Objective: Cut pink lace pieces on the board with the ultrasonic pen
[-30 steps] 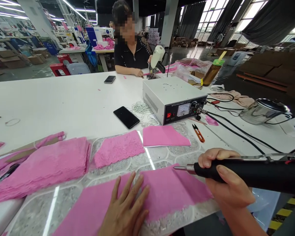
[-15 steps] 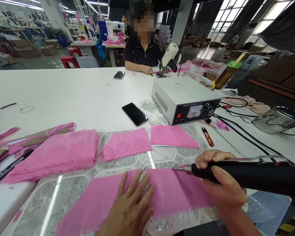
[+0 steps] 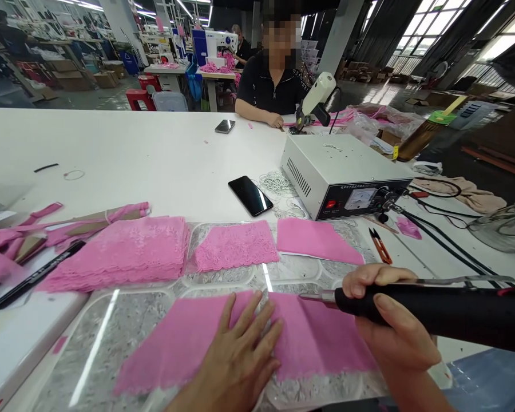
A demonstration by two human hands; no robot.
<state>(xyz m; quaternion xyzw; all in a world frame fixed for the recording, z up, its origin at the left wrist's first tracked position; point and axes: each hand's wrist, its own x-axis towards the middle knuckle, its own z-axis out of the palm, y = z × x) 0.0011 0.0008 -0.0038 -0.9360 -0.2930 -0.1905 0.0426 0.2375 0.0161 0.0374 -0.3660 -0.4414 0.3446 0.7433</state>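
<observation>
My left hand (image 3: 240, 349) lies flat with fingers spread, pressing on two thin pink fabric pieces. One pink fabric piece (image 3: 167, 343) extends to the left of it, the other pink fabric piece (image 3: 317, 349) to the right. In my right hand (image 3: 395, 320) is a black corded ultrasonic cutter (image 3: 446, 312), held level. Its flat metal tip (image 3: 315, 296) is at the upper edge of the right piece. Beneath the fabric is a clear-topped, grey-patterned mat (image 3: 124, 320). Farther back on it are a pink lace piece (image 3: 236, 246) and a plain pink piece (image 3: 317, 240).
A pink lace stack (image 3: 133, 252) and a black marker (image 3: 36, 274) are at left. Behind the mat are a phone (image 3: 249, 195) and a grey generator box (image 3: 347, 166) with cables. Orange thread snips (image 3: 380, 246) lie right. A co-worker (image 3: 274, 86) sits across the table.
The camera view has turned left, so the scene sits farther right. The cutter tip has slid slightly left along the fabric's upper edge. My left hand stays spread on the fabric.
</observation>
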